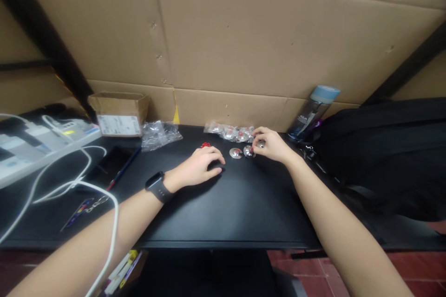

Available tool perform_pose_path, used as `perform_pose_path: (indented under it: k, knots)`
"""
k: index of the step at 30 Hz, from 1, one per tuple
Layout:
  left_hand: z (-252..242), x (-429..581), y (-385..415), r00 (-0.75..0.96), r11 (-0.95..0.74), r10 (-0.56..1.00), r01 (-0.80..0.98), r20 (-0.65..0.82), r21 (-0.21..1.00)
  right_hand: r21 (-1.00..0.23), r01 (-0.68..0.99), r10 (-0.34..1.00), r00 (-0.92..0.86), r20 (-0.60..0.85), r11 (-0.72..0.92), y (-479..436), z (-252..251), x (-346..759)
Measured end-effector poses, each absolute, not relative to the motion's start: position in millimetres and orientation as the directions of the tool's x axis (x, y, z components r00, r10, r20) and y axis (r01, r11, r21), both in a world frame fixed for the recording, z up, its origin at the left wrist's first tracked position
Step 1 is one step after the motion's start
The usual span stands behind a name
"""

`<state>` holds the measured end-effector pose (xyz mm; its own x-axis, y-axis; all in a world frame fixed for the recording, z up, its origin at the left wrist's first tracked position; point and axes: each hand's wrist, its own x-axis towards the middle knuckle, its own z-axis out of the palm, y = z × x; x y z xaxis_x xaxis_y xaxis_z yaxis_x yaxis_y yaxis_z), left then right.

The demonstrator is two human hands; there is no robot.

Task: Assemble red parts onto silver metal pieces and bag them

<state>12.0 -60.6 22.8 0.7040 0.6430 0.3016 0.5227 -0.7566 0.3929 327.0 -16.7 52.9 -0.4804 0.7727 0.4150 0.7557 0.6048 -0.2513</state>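
Observation:
My left hand (200, 166), with a dark watch (159, 186) on its wrist, rests on the black table with fingers loosely apart and nothing in them. A small bundle of red cord (206, 145) shows just behind its knuckles. To the right, my right hand (270, 145) is closed in a pinch at a small shiny finger cymbal (261, 144), partly hidden by the fingers. Beside the fingertips lies another finger cymbal (248, 151) with a red cord, and left of it a further one (236, 153). Several cymbals in clear plastic wrappers (229, 133) lie in a row behind.
An opened cardboard box (119, 113) and crumpled clear plastic (160, 135) stand at the back left. White cables and a power strip (45, 141) cover the left side. A blue-capped bottle (313, 112) and a black bag (386, 158) are at right; a cardboard wall (265, 37) closes the back.

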Motion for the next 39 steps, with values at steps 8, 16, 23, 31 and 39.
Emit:
perform_pose_path:
  k: [8, 16, 23, 31, 39]
  knots:
    - [22, 12, -60, 0.709, -0.767, 0.632, 0.516, 0.312, 0.381, -0.258, 0.731, 0.76, -0.515, 0.397, 0.631, -17, 49, 323]
    - [22, 14, -60, 0.719, -0.776, 0.621, 0.508, 0.312, 0.373, -0.279, 0.715, 0.756, -0.528, 0.385, 0.641, -17, 48, 319]
    - [23, 14, -60, 0.725, -0.772, 0.624, 0.513, 0.292, 0.376, -0.277, 0.703, 0.745, -0.54, 0.39, 0.655, -17, 46, 319]
    - [23, 13, -61, 0.728, -0.775, 0.619, 0.506, 0.294, 0.379, -0.274, 0.698, 0.741, -0.551, 0.385, 0.661, -19, 48, 317]
    - [23, 8, -51, 0.687, -0.776, 0.627, 0.507, 0.367, 0.376, -0.377, 0.711, 0.805, -0.54, 0.247, 0.593, -19, 44, 320]
